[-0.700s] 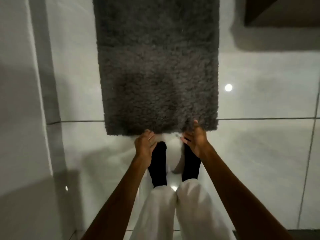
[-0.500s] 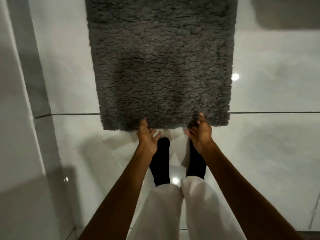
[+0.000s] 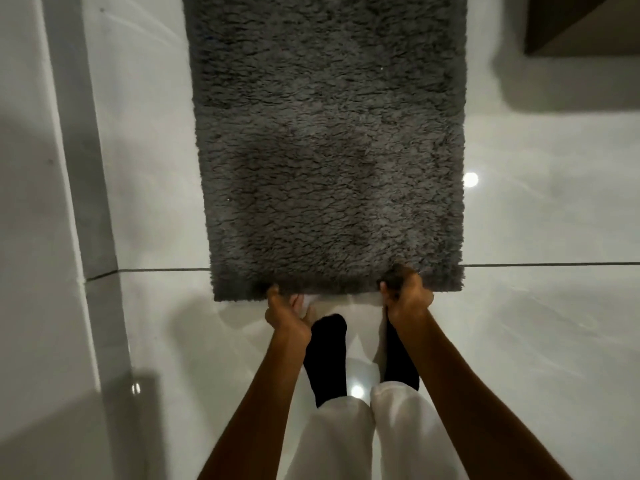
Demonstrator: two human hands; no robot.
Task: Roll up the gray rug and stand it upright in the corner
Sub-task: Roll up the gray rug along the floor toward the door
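My forearms are bare, without sleeves. I wear white trousers [image 3: 341,441] and black socks [image 3: 327,355] on both feet.

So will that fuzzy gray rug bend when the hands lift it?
Probably floppy: the gray rug has a soft shaggy pile, and its near edge lifts where the left hand and right hand grip it. It may slide on the glossy floor.

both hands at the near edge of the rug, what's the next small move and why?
Probably fold the near edge up and over, away from the body, to start the first turn of the roll. The left hand and right hand both look closed on that edge, the pale underside shows between them, and the rest of the gray rug lies flat on the tile floor, unrolled.
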